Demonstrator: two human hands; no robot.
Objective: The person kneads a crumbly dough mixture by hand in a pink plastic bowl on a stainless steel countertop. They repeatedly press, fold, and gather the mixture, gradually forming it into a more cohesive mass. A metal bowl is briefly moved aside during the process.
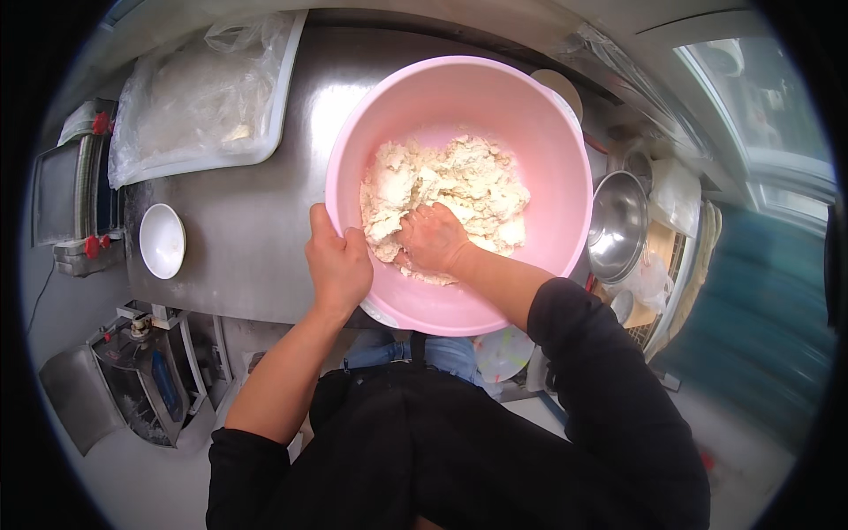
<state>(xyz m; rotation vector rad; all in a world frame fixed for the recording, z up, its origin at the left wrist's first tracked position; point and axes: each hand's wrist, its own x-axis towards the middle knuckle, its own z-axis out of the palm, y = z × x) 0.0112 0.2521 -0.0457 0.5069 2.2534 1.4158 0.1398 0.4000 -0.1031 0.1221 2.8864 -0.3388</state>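
A large pink plastic basin (556,199) stands at the front edge of a stainless steel worktable (245,245). Shaggy, crumbly pale dough (477,172) lies in its bottom. My left hand (338,265) grips the basin's rim at the near left, thumb on the rim. Inside the basin, my right hand (430,235) is pushed into the near side of the dough, with its fingers curled around a portion and the fingertips partly hidden by it.
A white tray (278,126) under clear plastic film sits at the back left, and a white bowl (163,240) in front of it. To the basin's right is a stainless steel bowl (617,225). Machines with red knobs (91,247) stand at the far left.
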